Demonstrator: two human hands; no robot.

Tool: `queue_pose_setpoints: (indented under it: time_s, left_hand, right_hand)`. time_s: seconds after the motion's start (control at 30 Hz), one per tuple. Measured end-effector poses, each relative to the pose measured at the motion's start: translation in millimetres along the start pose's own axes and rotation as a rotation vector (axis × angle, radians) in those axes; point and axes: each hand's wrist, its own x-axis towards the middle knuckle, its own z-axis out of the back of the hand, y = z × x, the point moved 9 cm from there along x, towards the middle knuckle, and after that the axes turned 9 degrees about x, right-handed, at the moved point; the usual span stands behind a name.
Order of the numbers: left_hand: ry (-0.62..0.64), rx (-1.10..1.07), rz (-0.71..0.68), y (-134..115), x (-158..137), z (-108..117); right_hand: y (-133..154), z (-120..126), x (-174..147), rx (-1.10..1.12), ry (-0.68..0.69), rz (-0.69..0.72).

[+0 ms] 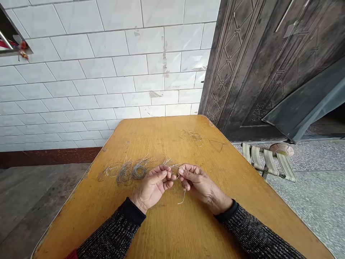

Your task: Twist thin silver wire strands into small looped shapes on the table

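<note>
My left hand [157, 180] and my right hand [194, 178] meet over the middle of the table, fingertips pinched close together. Between them runs a thin, pale wire [184, 197], gripped by both hands; its loose end curves down below my right fingers. Just left of my left hand lie several coils of thin wire, among them a tight grey coil [139, 170] and a looser coil [123, 175]. More wire ends stick up behind my left fingertips. My fingers hide part of the held wire.
The yellow wooden table [172, 233] stands against a white tiled wall [99, 82]. Thin wire loops [195, 136] lie near its far right. A folding stool with striped straps [268, 162] stands right of the table, below a dark carved door [258, 72].
</note>
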Motion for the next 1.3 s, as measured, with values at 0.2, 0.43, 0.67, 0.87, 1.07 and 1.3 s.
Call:
queue_pose_setpoints:
  time_s: [0.2, 0.43, 0.67, 0.87, 1.07, 1.3]
  left_hand:
    - [-0.029, -0.068, -0.059, -2, 1, 2]
    - [-0.14, 0.232, -0.08, -7, 0, 9]
    - [-0.203, 0.187, -0.037, 5, -1, 9]
    - [-0.232, 0.244, -0.139, -1, -1, 5]
    - [-0.216, 0.273, -0.176, -4, 0, 6]
    - [-0.31, 0.255, -0.182, -7, -2, 16]
  right_hand:
    - [-4, -3, -1, 0.004, -0.009, -0.016]
    - [-4, -7, -2, -0.108, 0.016, -0.016]
    - [-1, -16, -3, -0.137, 0.052, 0.049]
    - [-5, -20, -3, -0.17, 0.064, 0.032]
    - [-10, -23, -5, -0.153, 0.079, -0.02]
    - [-7, -21, -5, -0.288, 0.047, 0.005]
